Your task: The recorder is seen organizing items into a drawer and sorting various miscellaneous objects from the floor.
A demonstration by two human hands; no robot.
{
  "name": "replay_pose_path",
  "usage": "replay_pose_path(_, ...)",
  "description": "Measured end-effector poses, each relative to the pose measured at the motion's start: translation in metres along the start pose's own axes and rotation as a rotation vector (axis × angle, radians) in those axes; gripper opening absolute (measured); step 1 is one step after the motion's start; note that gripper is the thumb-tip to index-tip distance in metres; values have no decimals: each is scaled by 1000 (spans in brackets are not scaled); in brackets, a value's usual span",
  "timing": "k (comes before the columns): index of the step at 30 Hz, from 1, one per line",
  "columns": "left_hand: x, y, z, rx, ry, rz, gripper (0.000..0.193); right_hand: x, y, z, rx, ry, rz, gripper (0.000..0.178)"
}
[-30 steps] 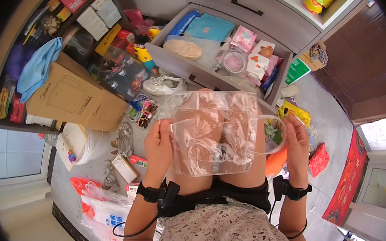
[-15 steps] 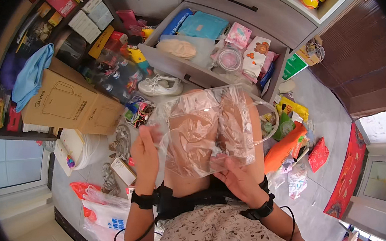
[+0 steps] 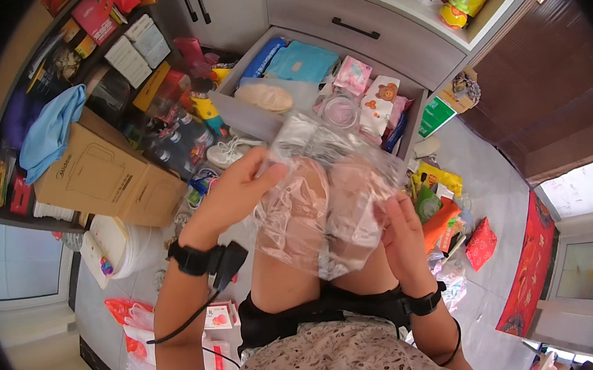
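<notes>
the clear plastic bag [image 3: 350, 215] is spread above the person's bare legs [image 3: 289, 283], in front of the open drawer [image 3: 249, 115]. it is thin, colourless and very shiny, and the skin shows through it with a pinkish tint. creases run all over it, with bright white streaks where the light catches the folds. its far end is bunched up and looks greyer and cloudier than the rest, overlapping the drawer's front edge in the view. the near edge is uneven and sags between the legs. it cannot be told whether the plastic rests on the skin or hangs just above it.

the left hand [image 3: 239, 191] grasps the bag's left side near the far end, thumb and fingers closed on the film. the right hand [image 3: 404, 235] is at the bag's right edge, fingers bent and touching the plastic; glare and folds cover the fingertips, so one cannot tell whether they pinch it. each wrist wears a black band [image 3: 196, 257].

in the drawer lie a folded blue cloth [image 3: 304, 61] and a clear round container [image 3: 339, 112]. a white shoe [image 3: 231, 150] sits on the floor near the left hand.
</notes>
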State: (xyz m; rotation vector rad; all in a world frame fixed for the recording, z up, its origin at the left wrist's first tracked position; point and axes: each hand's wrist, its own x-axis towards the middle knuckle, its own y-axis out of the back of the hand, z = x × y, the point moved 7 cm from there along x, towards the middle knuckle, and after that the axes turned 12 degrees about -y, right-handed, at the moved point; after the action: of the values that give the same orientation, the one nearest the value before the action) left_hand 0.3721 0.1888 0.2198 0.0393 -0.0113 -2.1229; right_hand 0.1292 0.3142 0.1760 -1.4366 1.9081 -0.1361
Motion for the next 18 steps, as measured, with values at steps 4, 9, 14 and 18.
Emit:
replay_pose_path(4,-23,-1,12,13,-136,69,24,-8,-20,-13,-319,149,1,50)
replay_pose_path(9,-62,6,44,-110,-393,383,35,-27,-60,-42,-477,440,-49,47)
replay_pose_path(14,-73,-2,58,52,-358,309,34,-36,-50,-68,-556,413,12,35)
replay_pose_path(18,-80,0,95,554,-411,218,37,-55,-67,-93,-957,633,27,41)
